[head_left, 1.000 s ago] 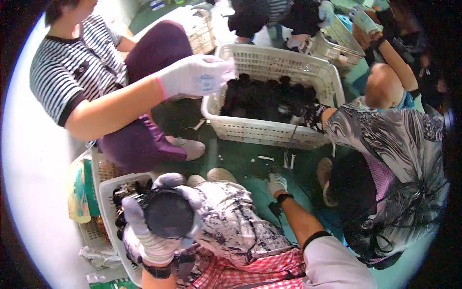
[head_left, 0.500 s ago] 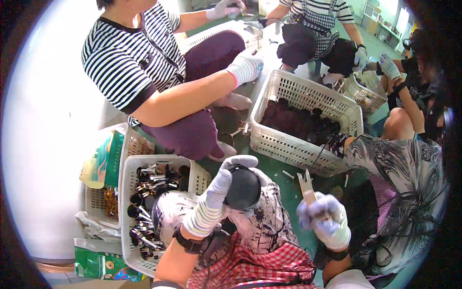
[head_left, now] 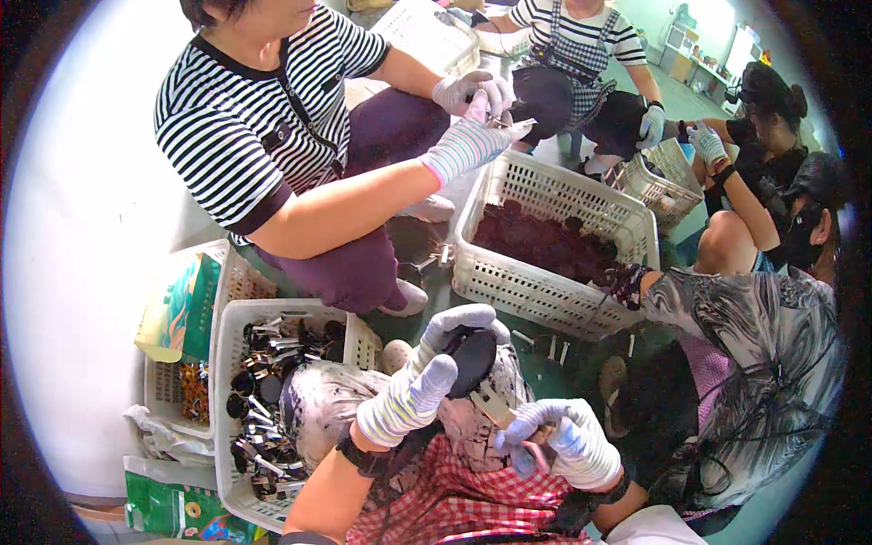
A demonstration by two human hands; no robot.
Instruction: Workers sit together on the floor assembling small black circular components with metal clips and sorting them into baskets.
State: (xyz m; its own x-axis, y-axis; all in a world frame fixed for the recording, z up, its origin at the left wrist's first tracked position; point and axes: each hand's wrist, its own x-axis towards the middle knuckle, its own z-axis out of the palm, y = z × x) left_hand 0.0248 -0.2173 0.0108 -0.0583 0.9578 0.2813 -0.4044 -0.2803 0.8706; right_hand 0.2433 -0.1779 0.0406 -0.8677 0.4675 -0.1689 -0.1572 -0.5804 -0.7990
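In front of my knees, my left hand [head_left: 411,386], in a striped white glove, grips a round black disc-like piece [head_left: 472,361] by its rim. The disc now stands tilted, nearly edge-on. My right hand [head_left: 570,447], gloved too, is closed round a flat, pale tool [head_left: 491,405] with a forked tip. Its tip points left, just below the disc; whether it touches the disc I cannot tell. By my left knee stands a white plastic crate [head_left: 223,404] holding many black round pieces with pale stems [head_left: 265,389].
Ahead stands a larger white crate [head_left: 545,292] of dark pieces. At left are a green box [head_left: 202,304] over another crate and a green packet [head_left: 173,500]. A co-worker in a striped shirt [head_left: 227,136] sits ahead left; another in patterned clothing [head_left: 754,336] is close on my right.
My right hand has brought the forked tool left, to just below the disc. My left hand has tilted the disc. The striped-shirt co-worker's hands have come together.
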